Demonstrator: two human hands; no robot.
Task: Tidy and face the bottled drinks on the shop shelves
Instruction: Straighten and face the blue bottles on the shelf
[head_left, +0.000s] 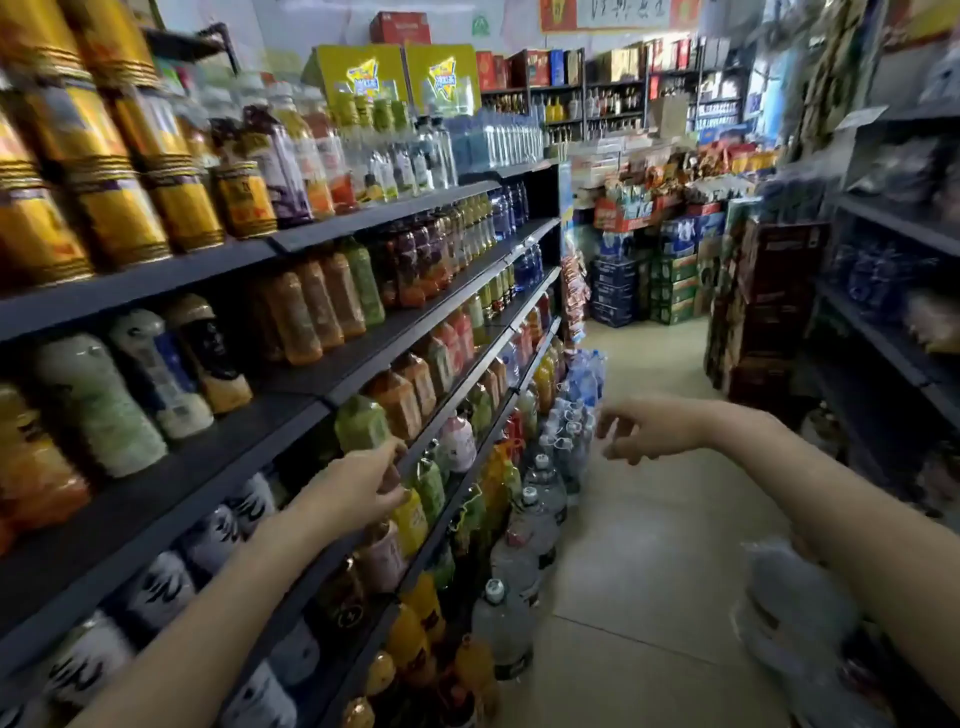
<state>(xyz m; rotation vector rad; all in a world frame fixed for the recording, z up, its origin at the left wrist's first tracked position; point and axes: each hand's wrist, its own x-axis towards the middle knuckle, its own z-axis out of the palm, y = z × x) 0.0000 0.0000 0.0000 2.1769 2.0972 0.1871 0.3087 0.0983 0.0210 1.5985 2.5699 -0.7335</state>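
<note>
Dark shop shelves (171, 499) run along my left, packed with bottled drinks in several tiers. My left hand (358, 483) reaches to the third tier and its fingers wrap the lower part of a green-labelled bottle (361, 423) standing at the shelf's front edge. Orange bottles (402, 400) stand just beyond it. My right hand (649, 428) hovers over the aisle, fingers spread and curled, holding nothing, close to the shrink-wrapped water bottles (571, 415) on the floor.
Large water jugs (506, 623) line the floor at the shelf base. Stacked crates and drink boxes (670, 280) block the aisle's far end. Another shelf unit (893, 291) stands on the right, with wrapped goods (795, 613) low beside my right arm.
</note>
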